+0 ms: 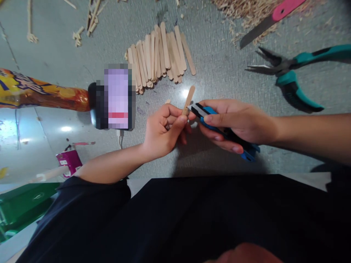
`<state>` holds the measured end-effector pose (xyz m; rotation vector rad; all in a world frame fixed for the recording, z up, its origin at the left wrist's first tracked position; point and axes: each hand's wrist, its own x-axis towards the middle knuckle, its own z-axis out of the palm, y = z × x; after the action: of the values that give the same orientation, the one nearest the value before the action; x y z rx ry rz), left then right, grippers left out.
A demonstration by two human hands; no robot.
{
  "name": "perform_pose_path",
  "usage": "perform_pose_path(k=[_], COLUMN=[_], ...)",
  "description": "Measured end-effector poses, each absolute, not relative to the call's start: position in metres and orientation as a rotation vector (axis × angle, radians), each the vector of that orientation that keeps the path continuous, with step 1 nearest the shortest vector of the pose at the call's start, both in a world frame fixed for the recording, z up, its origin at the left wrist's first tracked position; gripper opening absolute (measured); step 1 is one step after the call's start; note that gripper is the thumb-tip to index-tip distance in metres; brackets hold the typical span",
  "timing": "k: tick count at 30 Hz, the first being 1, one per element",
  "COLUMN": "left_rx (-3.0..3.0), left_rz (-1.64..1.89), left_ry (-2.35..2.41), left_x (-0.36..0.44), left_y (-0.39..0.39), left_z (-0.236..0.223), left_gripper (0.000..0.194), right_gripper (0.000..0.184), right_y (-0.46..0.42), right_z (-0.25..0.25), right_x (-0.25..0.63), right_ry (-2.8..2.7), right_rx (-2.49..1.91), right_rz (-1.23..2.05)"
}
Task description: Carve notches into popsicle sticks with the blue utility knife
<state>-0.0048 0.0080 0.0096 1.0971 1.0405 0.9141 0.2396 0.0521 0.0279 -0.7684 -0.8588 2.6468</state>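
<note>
My left hand point(166, 128) pinches the lower end of a wooden craft stick point(189, 95) between thumb and fingers. The stick's rounded top tilts up to the right. In my right hand point(233, 122) is a blue and black utility knife point(210, 114), its tip pointing left. Its blade end lies against the stick or just beside it, close to my left fingertips; I cannot tell how deep it touches. Beyond my hands, a row of craft sticks point(164, 51) lies fanned side by side on the grey table point(219, 84).
Teal-handled pliers point(285, 67) lie with jaws apart at the right. Behind them are a pink-handled blade point(274, 22) and a heap of wood shavings point(241, 9). Left of my hands, a phone point(117, 98) with a cable stands by a yellow wrapper point(35, 89). A purple box point(69, 162) sits nearer.
</note>
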Motion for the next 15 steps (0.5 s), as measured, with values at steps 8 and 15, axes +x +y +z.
perform_pose_path(k=[8, 15], left_rx=[1.079, 1.059], left_rz=[0.936, 0.953], left_ry=[1.091, 1.126], left_x=[-0.005, -0.0057], left_y=[0.0097, 0.0095], left_z=[0.0109, 0.0104], left_gripper=[0.051, 0.047], right_gripper=[0.021, 0.024], right_y=[0.0559, 0.0546], right_z=[0.0192, 0.0244], right_x=[0.242, 0.2414], right_ry=[-0.835, -0.973], right_rx=[-0.7, -0.843], right_rz=[2.541, 2.53])
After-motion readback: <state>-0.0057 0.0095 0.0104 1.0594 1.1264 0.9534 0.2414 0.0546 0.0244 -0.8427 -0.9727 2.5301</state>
